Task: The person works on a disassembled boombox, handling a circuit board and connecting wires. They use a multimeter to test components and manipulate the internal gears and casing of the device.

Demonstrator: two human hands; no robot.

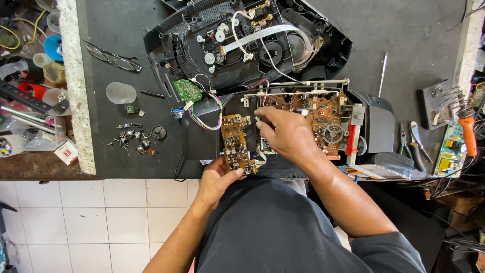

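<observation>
left hand (214, 181) grip closed on brown circuit board (236, 144) at its lower edge; right hand (285, 135) fingers pinching just beside it.

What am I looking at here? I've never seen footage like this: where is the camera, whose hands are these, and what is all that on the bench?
The single picture comes from a camera worn on the person's head, looking down at their own two bare hands. On the dark workbench lies an opened black audio player, its insides showing. The left hand holds a small brown circuit board by its lower edge. The right hand rests its fingers on the exposed main board. To the left lie loose screws, a pair of glasses and a clear plastic cup. Pliers and an orange soldering iron sit at the right.
</observation>
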